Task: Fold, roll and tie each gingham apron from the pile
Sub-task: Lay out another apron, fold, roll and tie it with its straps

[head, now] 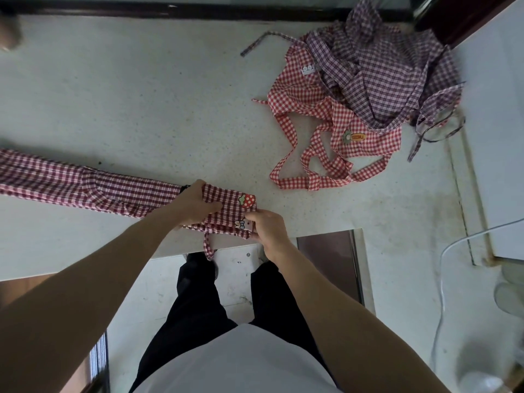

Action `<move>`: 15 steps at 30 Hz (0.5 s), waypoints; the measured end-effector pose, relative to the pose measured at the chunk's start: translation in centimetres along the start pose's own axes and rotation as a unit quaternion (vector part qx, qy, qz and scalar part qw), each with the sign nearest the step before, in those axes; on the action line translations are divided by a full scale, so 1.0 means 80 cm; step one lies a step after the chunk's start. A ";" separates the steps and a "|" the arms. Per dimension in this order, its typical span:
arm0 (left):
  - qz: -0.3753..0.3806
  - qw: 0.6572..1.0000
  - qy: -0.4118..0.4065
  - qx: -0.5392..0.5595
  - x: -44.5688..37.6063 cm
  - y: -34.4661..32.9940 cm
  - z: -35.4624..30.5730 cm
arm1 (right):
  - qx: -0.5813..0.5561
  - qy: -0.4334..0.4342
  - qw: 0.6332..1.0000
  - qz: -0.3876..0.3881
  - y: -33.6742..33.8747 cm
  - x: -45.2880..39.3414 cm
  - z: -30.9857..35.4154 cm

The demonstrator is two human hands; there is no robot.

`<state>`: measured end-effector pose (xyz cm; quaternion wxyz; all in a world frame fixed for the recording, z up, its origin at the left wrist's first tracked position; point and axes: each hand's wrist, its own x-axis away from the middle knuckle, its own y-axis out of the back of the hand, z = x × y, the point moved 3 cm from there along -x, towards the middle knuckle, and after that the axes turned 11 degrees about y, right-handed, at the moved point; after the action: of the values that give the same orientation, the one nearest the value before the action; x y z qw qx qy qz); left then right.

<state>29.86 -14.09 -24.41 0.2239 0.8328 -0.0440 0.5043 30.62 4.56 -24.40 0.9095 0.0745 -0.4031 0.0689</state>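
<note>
A dark red gingham apron (93, 190), folded into a long flat strip, is laid along the speckled counter (141, 95). Its right end is gripped by the left hand (192, 205) and pinched by the right hand (266, 225). Crumpled aprons are piled (354, 89) well apart.

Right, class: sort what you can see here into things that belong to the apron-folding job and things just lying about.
Part of the job:
- dark red gingham apron, folded long, held by left hand and right hand
- red gingham apron in the pile
- purple checked apron on top

Lying about:
- white cable
- white countertop
</note>
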 end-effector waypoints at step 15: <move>-0.136 0.968 -0.037 -0.208 0.007 0.021 0.022 | 0.128 0.006 0.990 0.063 -0.021 -0.013 -0.001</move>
<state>31.06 -16.26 -24.07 0.4568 0.7843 -0.0422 0.4177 30.30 2.84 -25.35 0.8886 0.1646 -0.3897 0.1774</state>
